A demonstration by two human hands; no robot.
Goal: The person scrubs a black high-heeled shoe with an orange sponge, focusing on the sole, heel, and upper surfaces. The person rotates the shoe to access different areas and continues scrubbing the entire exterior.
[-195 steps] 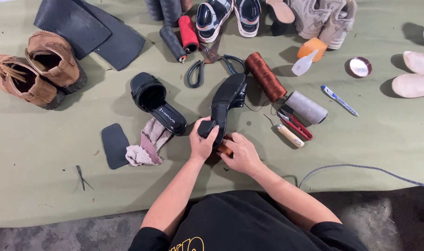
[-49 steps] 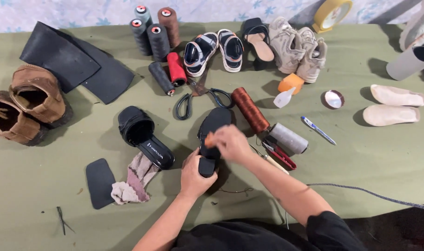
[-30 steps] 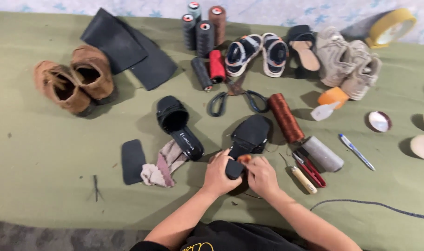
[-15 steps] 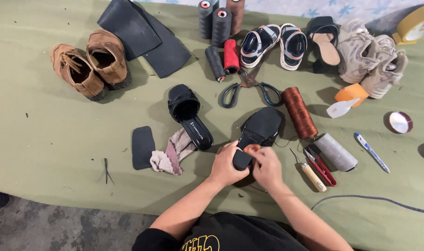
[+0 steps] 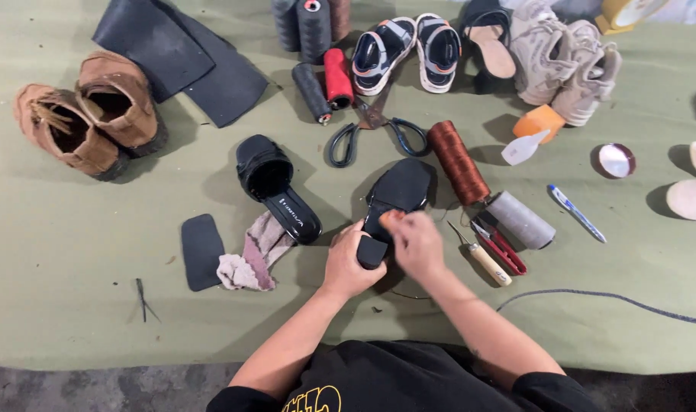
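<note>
We see the black heeled sandal (image 5: pixel 397 191) turned sole-up on the olive-green felt cloth (image 5: pixel 73 305), just above the middle of the view. Its sole is matte, smooth and teardrop-shaped; its block heel is squared and dull black. The long axis runs from the heel at about 7 o'clock to the rounded toe at about 1 o'clock.

Our left hand (image 5: pixel 349 263) is curled around the block heel, fingers wrapped over it. Our right hand (image 5: pixel 417 243) is closed in a pinch on a small orange-brown piece (image 5: pixel 389 217), pressed against the sole near its narrow waist; we cannot tell what that piece is made of.

At 9 o'clock from the sandal lies its glossy mate (image 5: pixel 275 187), upright, toe toward 11 o'clock. A crumpled pink-and-cream rag (image 5: pixel 249 255) touches the mate's heel end, and a flat black rubber patch (image 5: pixel 201 250) with rounded corners lies just beside the rag.

At 3 o'clock lie a ribbed rust-brown thread spool (image 5: pixel 457 162), a smooth grey spool (image 5: pixel 520 220), red-handled snips (image 5: pixel 501 246) and a wooden-handled awl (image 5: pixel 481 259). Black-handled scissors (image 5: pixel 371 130) lie at 12 o'clock.
</note>
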